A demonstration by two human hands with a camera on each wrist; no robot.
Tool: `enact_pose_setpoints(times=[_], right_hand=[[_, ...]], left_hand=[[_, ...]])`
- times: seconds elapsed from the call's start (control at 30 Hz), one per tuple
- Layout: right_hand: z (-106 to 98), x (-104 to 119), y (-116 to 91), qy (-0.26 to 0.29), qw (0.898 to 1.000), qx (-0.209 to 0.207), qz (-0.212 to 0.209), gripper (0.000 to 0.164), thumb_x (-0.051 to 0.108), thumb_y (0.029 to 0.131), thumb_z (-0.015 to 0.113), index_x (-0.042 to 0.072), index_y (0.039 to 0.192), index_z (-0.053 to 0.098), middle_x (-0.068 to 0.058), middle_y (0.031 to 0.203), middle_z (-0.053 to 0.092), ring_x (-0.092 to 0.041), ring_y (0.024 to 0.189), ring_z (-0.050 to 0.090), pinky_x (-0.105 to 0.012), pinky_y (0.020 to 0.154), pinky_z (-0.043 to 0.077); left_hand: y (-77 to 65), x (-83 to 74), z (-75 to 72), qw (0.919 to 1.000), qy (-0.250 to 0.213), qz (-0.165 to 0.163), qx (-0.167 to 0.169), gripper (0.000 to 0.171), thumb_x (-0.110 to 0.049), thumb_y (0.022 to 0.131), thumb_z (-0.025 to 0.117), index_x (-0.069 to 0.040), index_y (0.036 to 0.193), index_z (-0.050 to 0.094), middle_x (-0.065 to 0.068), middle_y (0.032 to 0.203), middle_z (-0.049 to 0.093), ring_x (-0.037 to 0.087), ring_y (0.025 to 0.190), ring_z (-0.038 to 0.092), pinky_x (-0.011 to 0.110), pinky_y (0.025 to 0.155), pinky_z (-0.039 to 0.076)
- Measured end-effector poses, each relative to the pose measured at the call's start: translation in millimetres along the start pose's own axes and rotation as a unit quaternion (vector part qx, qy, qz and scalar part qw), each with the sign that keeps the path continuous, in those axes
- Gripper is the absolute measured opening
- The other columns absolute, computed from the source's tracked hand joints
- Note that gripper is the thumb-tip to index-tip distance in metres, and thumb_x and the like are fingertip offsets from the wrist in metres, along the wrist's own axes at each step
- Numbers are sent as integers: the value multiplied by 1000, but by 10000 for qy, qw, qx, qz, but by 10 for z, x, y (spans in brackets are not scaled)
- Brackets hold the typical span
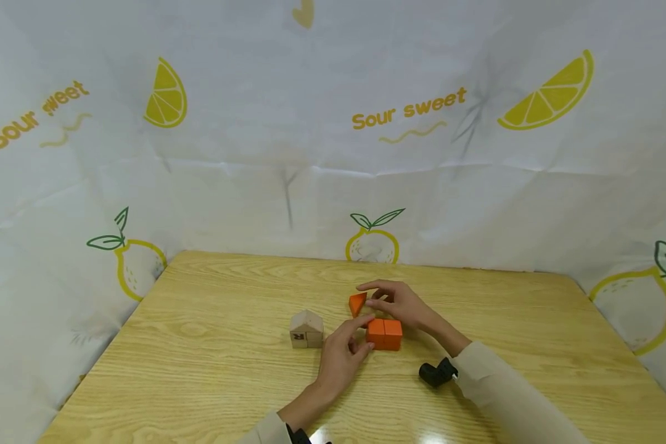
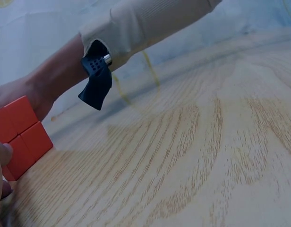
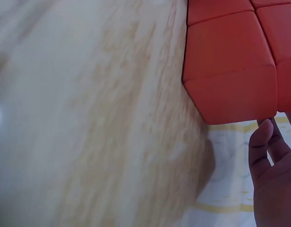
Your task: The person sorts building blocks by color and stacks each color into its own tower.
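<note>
My left hand (image 1: 337, 356) holds the left end of a small stack of orange cube blocks (image 1: 385, 335), thumb low at the front and index finger by the upper left edge. The left wrist view shows fingertips against the side of these blocks (image 2: 29, 139). Just behind the stack, my right hand (image 1: 402, 303) has its thumb and index finger loosely parted beside an orange triangular block (image 1: 357, 303); whether they touch it I cannot tell. In the right wrist view the blocks (image 3: 230, 61) partly hide the right fingers, and the triangular block does not show.
Left of my left hand stands a little house shape of plain wooden blocks (image 1: 306, 330), a letter R on its front. A black device (image 1: 437, 372) is strapped at the right sleeve. The wooden table (image 1: 211, 351) ends at a lemon-printed white sheet (image 1: 288, 203).
</note>
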State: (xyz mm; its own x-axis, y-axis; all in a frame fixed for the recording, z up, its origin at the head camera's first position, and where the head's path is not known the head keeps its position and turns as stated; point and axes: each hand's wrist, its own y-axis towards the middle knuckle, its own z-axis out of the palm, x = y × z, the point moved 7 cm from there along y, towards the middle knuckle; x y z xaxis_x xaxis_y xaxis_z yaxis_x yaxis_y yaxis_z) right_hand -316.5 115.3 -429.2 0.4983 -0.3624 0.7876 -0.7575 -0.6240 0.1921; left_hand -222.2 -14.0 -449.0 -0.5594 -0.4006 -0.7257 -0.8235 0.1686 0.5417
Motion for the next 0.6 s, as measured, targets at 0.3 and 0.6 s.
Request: enact_pose_setpoints(times=[0.3,0.6], right_hand=[[44,-21,82,151,9991,336,-222,30,12,98,57,9,127,62,-7,120,62,-25,96,62,-37,78,52],[9,-9,74,-302,9976,408,-470,31,17,97,59,9,126,63,-5,122,63,-21,99,62,-34,80,51]], left_hand=[[1,28,3,9999,-38,-114,31,53,-2,79,77,-15,128,61,-3,102,63,0,53,38,16,48,35],[1,28,2,10000,-27,-83,19,53,-1,79,77,-15,128,61,0,90,61,0,53,38,16,48,35]])
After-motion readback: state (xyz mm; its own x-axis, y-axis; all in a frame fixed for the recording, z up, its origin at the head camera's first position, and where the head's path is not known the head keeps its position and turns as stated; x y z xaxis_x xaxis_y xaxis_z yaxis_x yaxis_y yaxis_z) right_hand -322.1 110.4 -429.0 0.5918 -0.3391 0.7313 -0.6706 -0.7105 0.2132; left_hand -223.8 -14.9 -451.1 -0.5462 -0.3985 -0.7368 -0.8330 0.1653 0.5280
